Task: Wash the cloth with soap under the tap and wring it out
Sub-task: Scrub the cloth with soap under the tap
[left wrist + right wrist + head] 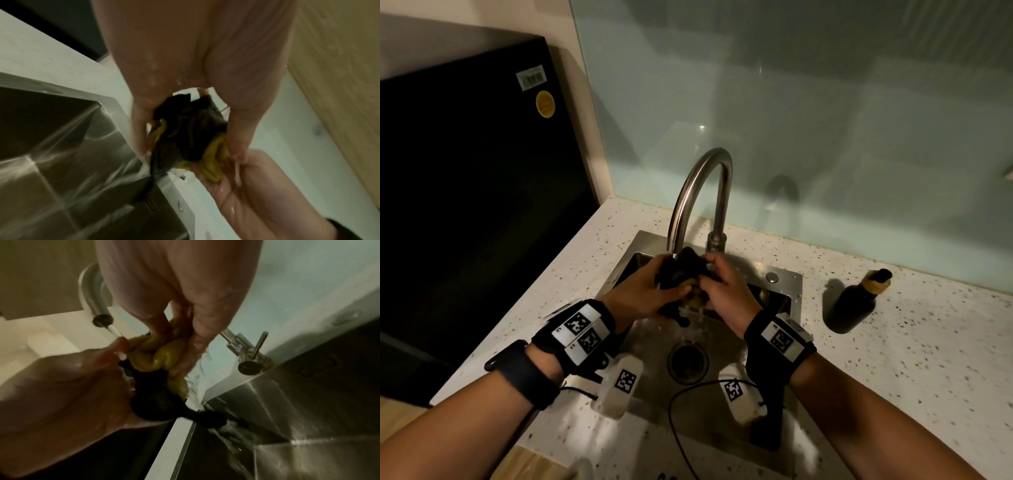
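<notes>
A bunched dark and yellow cloth (681, 274) sits under the curved steel tap (698, 192), above the steel sink (787, 284). My left hand (643, 294) grips its left side and my right hand (726, 291) grips its right side. In the left wrist view the cloth (185, 134) is squeezed between fingers and thumb. In the right wrist view the yellow folds of the cloth (158, 353) are pinched by my right hand (180, 340), and water runs off them into the sink (308, 418). The tap spout (101, 319) shows a thin stream.
A dark bottle with a pump top (859, 298) stands on the speckled counter (911, 359) right of the sink. A black appliance (465, 188) fills the left. The drain (687, 361) lies below my hands. The tap lever (259, 345) is behind the cloth.
</notes>
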